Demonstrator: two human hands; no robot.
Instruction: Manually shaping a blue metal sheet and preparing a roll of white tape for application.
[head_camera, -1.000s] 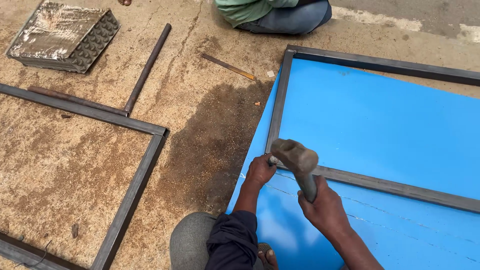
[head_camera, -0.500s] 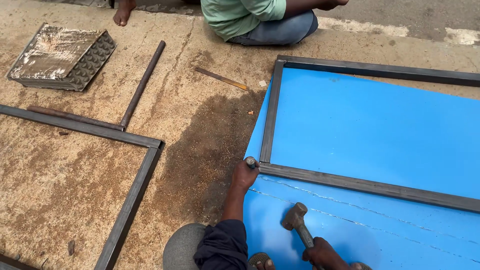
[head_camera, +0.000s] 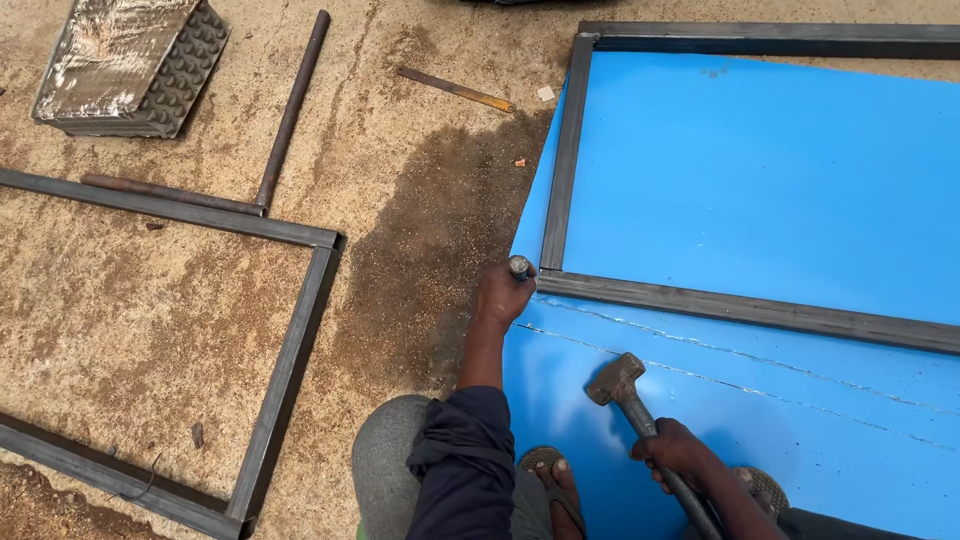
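The floor is rough, sandy concrete (head_camera: 400, 130), tan and gritty, with a darker damp-looking stain (head_camera: 440, 250) spreading across its middle. A rectangular steel frame (head_camera: 290, 340) lies flat on it at the left, with a rusty rod (head_camera: 292, 105) just above it. A battered studded block (head_camera: 130, 65) (grey, smeared with white) sits at the top left corner. Light is even daylight, without hard shadows
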